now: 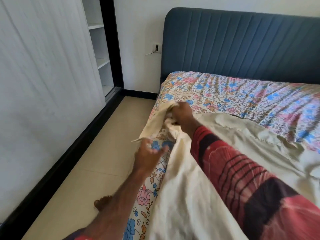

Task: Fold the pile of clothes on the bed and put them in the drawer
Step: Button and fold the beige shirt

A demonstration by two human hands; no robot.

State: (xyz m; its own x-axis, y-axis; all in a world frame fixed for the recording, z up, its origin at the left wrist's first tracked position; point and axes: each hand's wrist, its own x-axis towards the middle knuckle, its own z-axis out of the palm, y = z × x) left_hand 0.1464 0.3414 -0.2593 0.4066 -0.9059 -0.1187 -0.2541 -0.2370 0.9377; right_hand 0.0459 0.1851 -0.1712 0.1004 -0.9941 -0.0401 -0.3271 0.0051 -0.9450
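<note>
Plainly, a pale cream cloth lies spread over the near side of the bed, soft and creased, with its far corner bunched into a thick twist near the bed's left edge; a flatter part of it, with a stitched seam, runs off to the right over the flowered sheet; the right hand has its fingers curled in a tight grip on the bunched corner, lifting it a little off the sheet; the left hand holds a thin edge of the same cloth at the bed's left side, fingers bent round it, though motion blur hides just how they lie; a red and dark patterned sleeve covers the right arm, which lies across the cloth; behind stands a blue padded headboard; a beige tiled floor runs along the left.
</note>
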